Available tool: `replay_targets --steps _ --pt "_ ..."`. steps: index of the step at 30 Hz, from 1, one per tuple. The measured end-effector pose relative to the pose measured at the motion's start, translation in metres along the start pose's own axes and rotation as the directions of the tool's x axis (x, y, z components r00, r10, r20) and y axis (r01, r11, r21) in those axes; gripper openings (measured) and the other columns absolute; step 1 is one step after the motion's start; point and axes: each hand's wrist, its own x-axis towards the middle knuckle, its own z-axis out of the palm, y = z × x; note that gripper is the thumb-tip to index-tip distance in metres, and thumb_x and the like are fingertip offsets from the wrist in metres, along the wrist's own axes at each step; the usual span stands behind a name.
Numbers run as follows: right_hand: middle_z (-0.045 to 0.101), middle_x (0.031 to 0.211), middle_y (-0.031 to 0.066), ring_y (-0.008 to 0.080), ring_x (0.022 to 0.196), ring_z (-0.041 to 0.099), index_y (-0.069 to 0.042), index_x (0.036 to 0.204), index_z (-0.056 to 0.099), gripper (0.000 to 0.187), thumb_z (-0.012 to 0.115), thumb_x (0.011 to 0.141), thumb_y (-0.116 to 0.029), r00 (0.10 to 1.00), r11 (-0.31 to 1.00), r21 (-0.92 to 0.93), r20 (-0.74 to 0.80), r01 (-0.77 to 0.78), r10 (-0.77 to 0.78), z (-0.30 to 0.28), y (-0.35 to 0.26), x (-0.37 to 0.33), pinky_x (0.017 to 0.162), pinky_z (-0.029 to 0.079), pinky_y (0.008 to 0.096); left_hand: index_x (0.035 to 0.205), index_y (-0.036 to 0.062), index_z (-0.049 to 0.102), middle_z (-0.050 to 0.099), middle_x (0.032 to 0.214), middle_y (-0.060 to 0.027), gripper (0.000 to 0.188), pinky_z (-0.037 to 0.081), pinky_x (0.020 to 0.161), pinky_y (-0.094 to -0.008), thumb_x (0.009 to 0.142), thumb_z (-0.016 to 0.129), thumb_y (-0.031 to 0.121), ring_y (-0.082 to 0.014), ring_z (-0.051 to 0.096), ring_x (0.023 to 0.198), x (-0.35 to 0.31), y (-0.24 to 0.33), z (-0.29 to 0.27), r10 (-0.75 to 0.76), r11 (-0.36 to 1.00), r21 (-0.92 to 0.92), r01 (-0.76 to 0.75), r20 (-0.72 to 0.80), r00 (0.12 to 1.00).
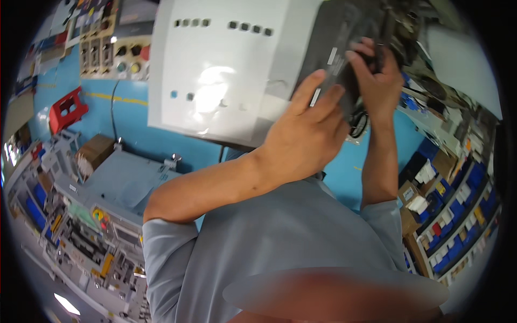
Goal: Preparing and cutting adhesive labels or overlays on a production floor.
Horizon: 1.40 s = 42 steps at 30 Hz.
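Head view: your left hand (309, 137) spreads its fingers over the dark-grey flat panel (319, 51); your right hand (381, 83) curls, pinch unclear; uneven pressure could tilt it.

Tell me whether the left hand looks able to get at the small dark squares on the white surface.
Likely yes: the white surface spreads beside the left hand, and nothing visible stands between that hand and the small dark squares. It would probably have to leave the dark panel first.
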Motion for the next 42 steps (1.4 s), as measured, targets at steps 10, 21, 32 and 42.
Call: replay_targets --steps 10,21,32,42 --pt "0.073 0.091 0.0024 0.0192 0.083 0.071 -0.008 0.106 0.064 0.032 0.076 0.078 -0.018 0.998 0.998 -0.008 -0.008 -0.056 0.055 -0.001 -0.009 0.007 0.072 0.054 0.0287 0.081 0.0058 0.063 0.064 0.102 -0.0077 0.016 0.026 0.109 -0.0578 0.074 0.073 0.016 -0.0247 0.054 0.118 0.003 -0.002 -0.007 -0.014 0.999 0.031 0.011 0.097 0.995" --pt "0.073 0.088 0.0034 0.0118 0.076 0.068 -0.002 0.110 0.064 0.038 0.078 0.078 -0.017 0.999 0.999 -0.030 0.026 -0.027 0.028 0.007 -0.006 0.015 0.070 0.053 0.0248 0.082 0.0057 0.064 0.066 0.101 -0.0074 0.015 0.024 0.110 -0.0580 0.075 0.073 0.016 -0.0245 0.054 0.118 0.001 -0.002 -0.010 -0.059 0.998 0.019 0.058 0.107 0.993" --pt "0.072 0.084 0.0000 0.0052 0.072 0.063 -0.004 0.106 0.067 0.026 0.073 0.082 -0.012 0.997 0.996 0.034 0.013 -0.079 0.079 0.001 -0.008 0.016 0.068 0.050 0.0210 0.073 0.0051 0.064 0.064 0.088 -0.0085 0.010 0.027 0.111 -0.0559 0.072 0.065 0.015 -0.0256 0.053 0.116 -0.002 -0.004 0.003 -0.042 0.999 0.019 0.043 -0.010 0.999" --pt "0.070 0.083 -0.0015 0.0029 0.068 0.056 -0.004 0.102 0.067 0.023 0.074 0.080 -0.008 0.989 0.978 0.149 0.025 -0.145 0.143 0.000 -0.005 0.015 0.063 0.046 0.0195 0.069 0.0070 0.060 0.064 0.089 -0.0072 0.010 0.030 0.109 -0.0559 0.072 0.065 0.015 -0.0239 0.055 0.116 -0.004 -0.002 0.003 -0.044 0.999 0.013 0.044 -0.023 0.999"
